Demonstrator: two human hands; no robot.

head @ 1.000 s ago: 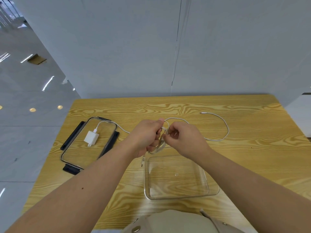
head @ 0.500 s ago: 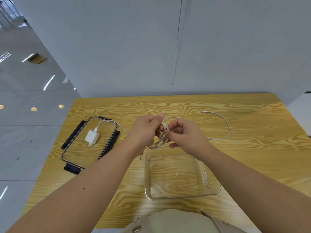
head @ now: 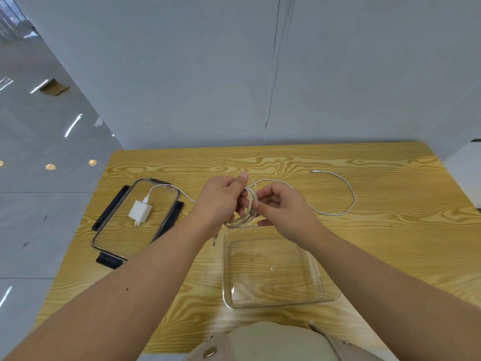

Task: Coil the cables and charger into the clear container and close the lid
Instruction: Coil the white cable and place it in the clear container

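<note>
Above the far edge of the clear container (head: 328, 295), my left hand (head: 217, 201) holds a small coil of white cable (head: 249, 208). My right hand (head: 282, 207) pinches the same coil from the right. One plug of the coil dangles below my left hand. A second white cable (head: 347, 187) lies in a loose loop on the table to the right, its plug at the far end. The white charger (head: 139, 211) rests on the clear lid (head: 109, 225) with black clips at the left, and its lead runs toward my hands.
The wooden table (head: 390, 243) ends at a pale wall behind. Shiny grey floor lies off the table's left edge. A beige garment shows at the bottom of the view.
Both hands have risen slightly and turned the coil. The loop between them looks a little larger than a second ago. The charger, lid and container have not moved.
</note>
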